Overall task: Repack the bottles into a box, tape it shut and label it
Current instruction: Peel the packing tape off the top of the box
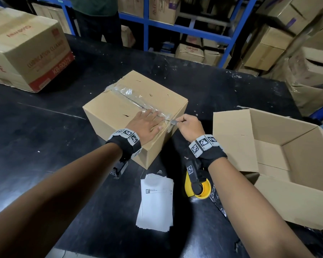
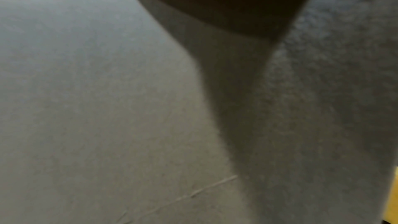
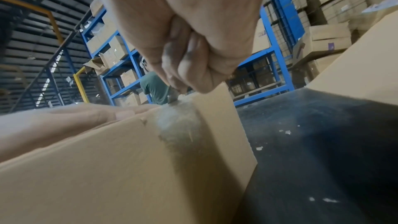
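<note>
A closed brown box [image 1: 147, 84] sits mid-table with wrinkled clear tape [image 1: 131, 97] along its top seam. My left hand [image 1: 146, 122] lies flat on the top near the front corner, fingers straight. In the left wrist view only blurred cardboard [image 2: 86, 108] shows. My right hand [image 1: 183, 124] pinches a small grey blade [image 1: 173, 121], whose tip is at the tape on the box's near edge. The right wrist view shows this curled hand [image 3: 185, 40] above the taped corner [image 3: 176, 122]. No bottles are visible.
An empty open box [image 1: 231, 140] stands at the right, flaps spread. A stack of white labels [image 1: 156, 200] and a yellow tape roll [image 1: 199, 189] lie near me. A large printed carton [image 1: 26, 53] sits far left. A person [image 1: 97, 15] stands behind the table by blue racks.
</note>
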A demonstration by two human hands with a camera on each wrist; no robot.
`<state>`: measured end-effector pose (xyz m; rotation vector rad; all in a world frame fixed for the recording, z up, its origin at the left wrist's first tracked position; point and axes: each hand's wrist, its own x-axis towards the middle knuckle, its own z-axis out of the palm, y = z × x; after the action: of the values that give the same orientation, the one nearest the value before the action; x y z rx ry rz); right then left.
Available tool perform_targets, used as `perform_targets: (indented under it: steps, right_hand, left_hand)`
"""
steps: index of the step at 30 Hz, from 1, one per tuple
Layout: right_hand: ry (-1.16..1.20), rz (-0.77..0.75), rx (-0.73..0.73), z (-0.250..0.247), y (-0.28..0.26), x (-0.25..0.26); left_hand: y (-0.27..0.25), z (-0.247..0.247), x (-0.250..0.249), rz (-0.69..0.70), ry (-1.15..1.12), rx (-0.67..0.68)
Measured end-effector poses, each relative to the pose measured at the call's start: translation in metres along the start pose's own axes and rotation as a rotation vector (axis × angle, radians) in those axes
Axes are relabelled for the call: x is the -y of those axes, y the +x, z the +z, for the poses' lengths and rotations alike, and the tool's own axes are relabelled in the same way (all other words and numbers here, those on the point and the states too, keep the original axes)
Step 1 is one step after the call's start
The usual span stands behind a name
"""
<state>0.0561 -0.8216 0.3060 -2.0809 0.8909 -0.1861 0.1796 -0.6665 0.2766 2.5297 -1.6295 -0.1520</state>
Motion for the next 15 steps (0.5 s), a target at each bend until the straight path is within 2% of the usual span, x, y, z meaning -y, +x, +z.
perform_targets:
  steps: [4, 15]
  right_hand:
    - [0.041, 0.005, -0.034, 0.012, -0.004, 0.005]
    - [0.155, 0.051, -0.003, 0.008, -0.008, 0.003]
  left_hand:
    - [0.000, 0.000, 0.000, 0.002, -0.002, -0.001]
    - [0.000, 0.002, 0.001, -0.008, 0.005, -0.024]
